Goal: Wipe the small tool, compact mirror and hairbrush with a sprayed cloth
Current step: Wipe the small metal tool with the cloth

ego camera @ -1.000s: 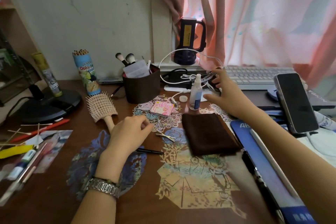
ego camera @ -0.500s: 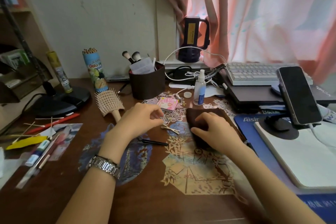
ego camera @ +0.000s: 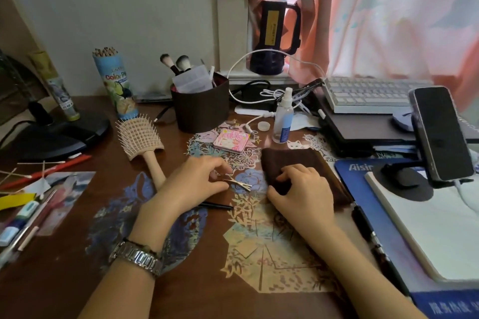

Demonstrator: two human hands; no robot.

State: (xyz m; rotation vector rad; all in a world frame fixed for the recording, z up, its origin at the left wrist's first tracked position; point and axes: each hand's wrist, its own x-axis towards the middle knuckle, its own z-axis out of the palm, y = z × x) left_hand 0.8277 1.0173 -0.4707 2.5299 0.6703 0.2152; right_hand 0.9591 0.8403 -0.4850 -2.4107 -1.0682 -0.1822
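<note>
Phone point(ego camera: 440, 134) – keyboard point(ego camera: 370, 93) – torch point(ego camera: 274, 36).

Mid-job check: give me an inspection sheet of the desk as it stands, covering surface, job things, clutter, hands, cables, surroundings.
Surface: brown desk with paper cut-out decorations.
Job things: small metal tool, pink compact mirror, hairbrush, brown cloth, spray bottle upright.
Clutter: pencil tube, brush holder, pens, cotton swabs, phone on stand.
Hands: left hand pinches the tool; right hand grips the cloth.
Cables: white cable loops behind the bottle.
Surroundings: wall, pink curtain, keyboard.
</note>
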